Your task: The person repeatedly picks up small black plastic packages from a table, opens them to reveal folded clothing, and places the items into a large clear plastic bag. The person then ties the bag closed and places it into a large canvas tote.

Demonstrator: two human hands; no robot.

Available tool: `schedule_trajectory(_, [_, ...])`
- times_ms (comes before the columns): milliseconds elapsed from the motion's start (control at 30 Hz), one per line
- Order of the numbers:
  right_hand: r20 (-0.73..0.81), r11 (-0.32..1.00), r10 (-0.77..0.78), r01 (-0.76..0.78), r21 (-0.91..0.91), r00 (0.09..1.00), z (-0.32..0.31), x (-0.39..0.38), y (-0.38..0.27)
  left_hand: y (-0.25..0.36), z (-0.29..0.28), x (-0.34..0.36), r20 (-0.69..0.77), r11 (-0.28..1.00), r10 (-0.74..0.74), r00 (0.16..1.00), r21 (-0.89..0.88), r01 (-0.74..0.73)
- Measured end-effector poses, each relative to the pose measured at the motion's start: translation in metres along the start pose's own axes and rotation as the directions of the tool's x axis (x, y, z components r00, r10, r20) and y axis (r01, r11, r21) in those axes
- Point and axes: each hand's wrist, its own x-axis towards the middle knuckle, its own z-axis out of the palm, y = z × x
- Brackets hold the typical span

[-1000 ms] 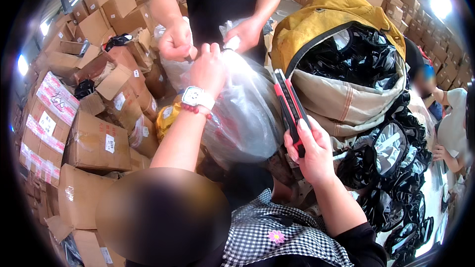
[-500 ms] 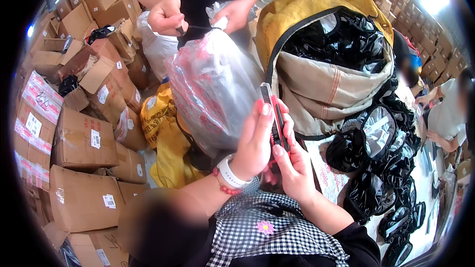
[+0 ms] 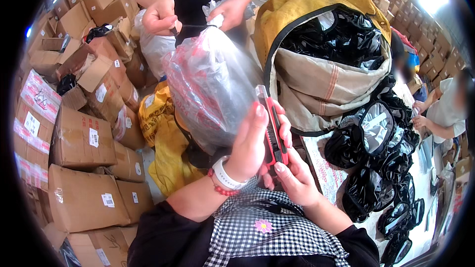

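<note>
My left hand and my right hand are both closed on a red-and-black utility knife, held upright low in the middle of the view. Just beyond it is a bulging translucent plastic bag with red markings. Another person in black grips the bag's gathered neck with their right and left hands, and a thin black strand runs between them at the neck. To the right stands a large yellow sack with a beige inner flap, filled with glossy black items.
Cardboard boxes pile up on the left and at the back. Yellow sacking lies beside the bag. Several black pouch-like items cover a white surface on the right, where another person in a white top works.
My left hand has left the bag's neck and come down onto the knife. The knife has shifted left, toward my middle. The view has shifted, and the co-worker's hands appear higher.
</note>
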Motion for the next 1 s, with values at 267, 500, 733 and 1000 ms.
schedule_trajectory(267, [-0.369, 0.997, 0.023, 0.008, 0.08, 0.929, 0.014, 0.007, 0.008, -0.018, 0.0, -0.004, 0.052, 0.981, 0.109, 0.993, 0.156, -0.115])
schedule_trajectory(500, [-0.241, 0.999, 0.025, -0.017, 0.035, 0.97, -0.003, 0.016, 0.015, -0.018, -0.013, -0.007, 0.076, 0.986, 0.08, 0.994, 0.143, -0.09])
schedule_trajectory(733, [0.062, 0.995, -0.065, 0.06, 0.081, 0.996, -0.005, 0.019, 0.008, -0.004, -0.018, -0.003, 0.164, 0.999, 0.002, 0.986, 0.036, -0.008])
schedule_trajectory(1000, [-0.152, 0.995, -0.011, 0.026, 0.096, 0.988, 0.008, 0.028, 0.006, -0.021, -0.025, -0.005, 0.103, 0.998, 0.009, 0.995, 0.06, -0.015])
